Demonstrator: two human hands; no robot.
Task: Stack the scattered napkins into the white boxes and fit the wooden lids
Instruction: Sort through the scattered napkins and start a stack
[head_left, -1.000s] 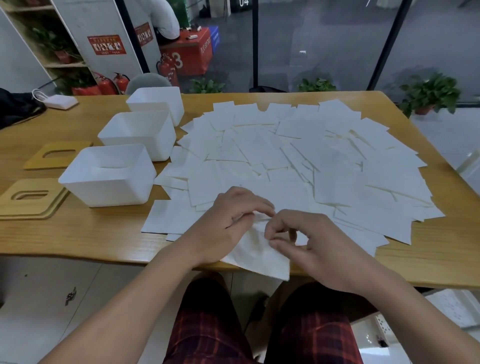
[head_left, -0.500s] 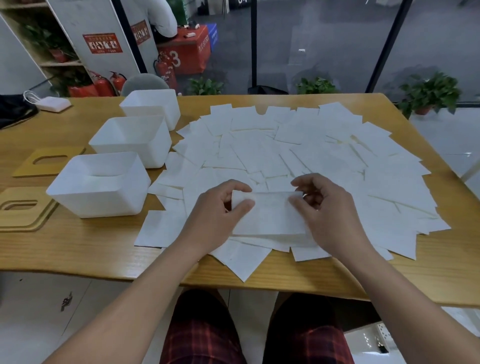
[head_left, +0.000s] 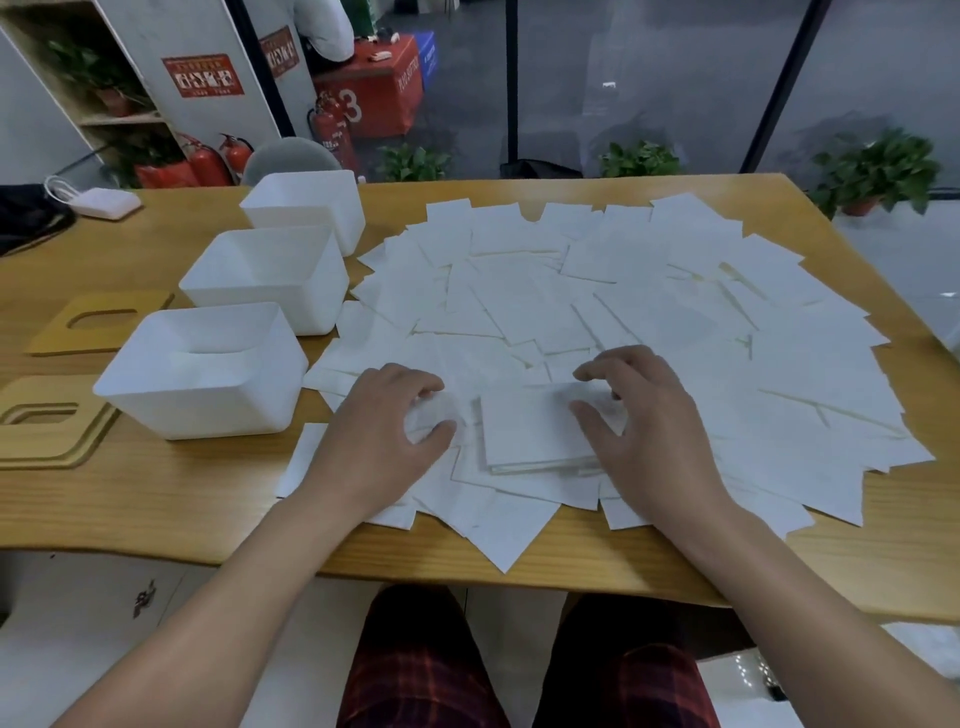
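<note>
Worktop strewn with napkins: your left hand pinches one, right hand grips small stack; thin sheets may slip, skewing stack.

White napkins and white boxes on my honey-brown wooden bench; tan wooden lids; my trousers are red-and-black plaid
</note>
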